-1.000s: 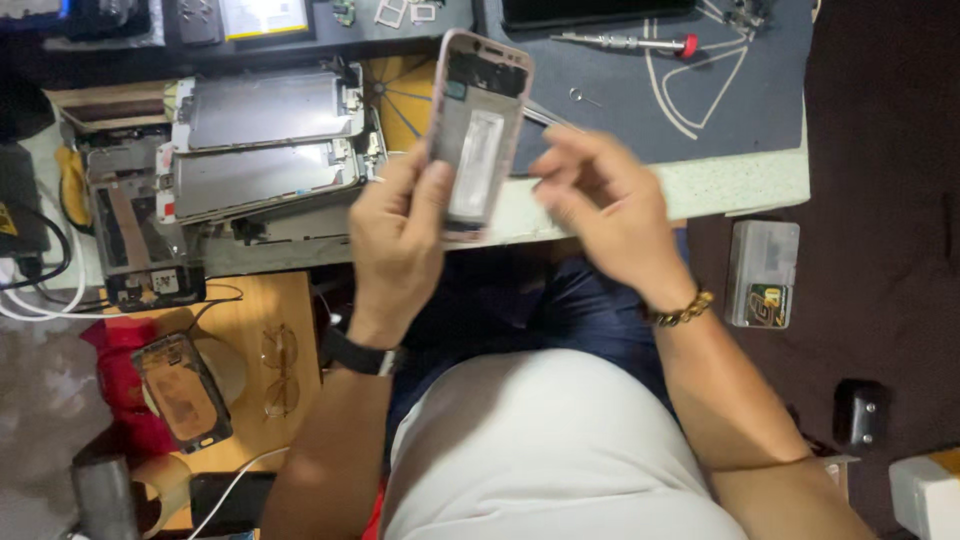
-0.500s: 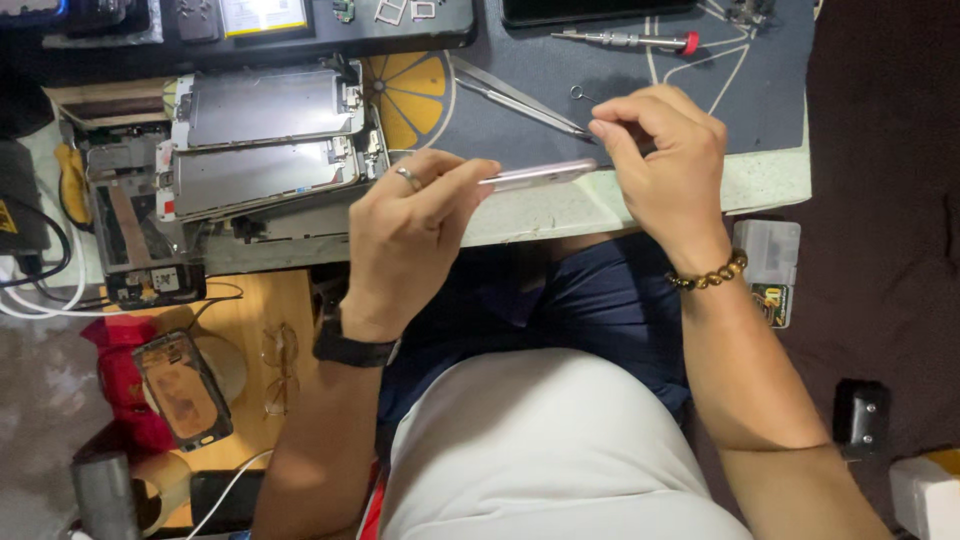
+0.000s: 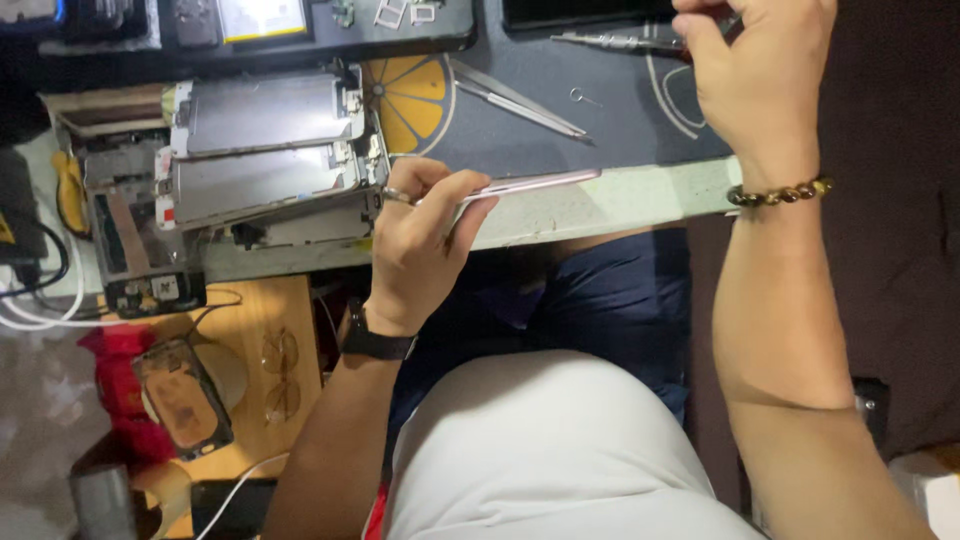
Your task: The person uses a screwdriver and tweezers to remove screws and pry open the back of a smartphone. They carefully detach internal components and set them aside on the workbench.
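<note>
Head view: tweezers (image 3: 520,100) beside screwdriver (image 3: 610,41).

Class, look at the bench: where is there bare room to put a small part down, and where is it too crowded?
Bare dark mat lies between the tweezers and the right hand. The stacked phone frames left of the left hand crowd that side, and the tray along the back is full.

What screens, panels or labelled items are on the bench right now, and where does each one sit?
Phone frame: thin, pinkish, held edge-on in the left hand at the bench edge.
Two phone display panels: grey metal backs, stacked left of the hand.
Yellow-faced rectangular card: top left, in a dark tray.
Dark flat screen: top centre edge.
Right hand: over the screwdriver.
</note>
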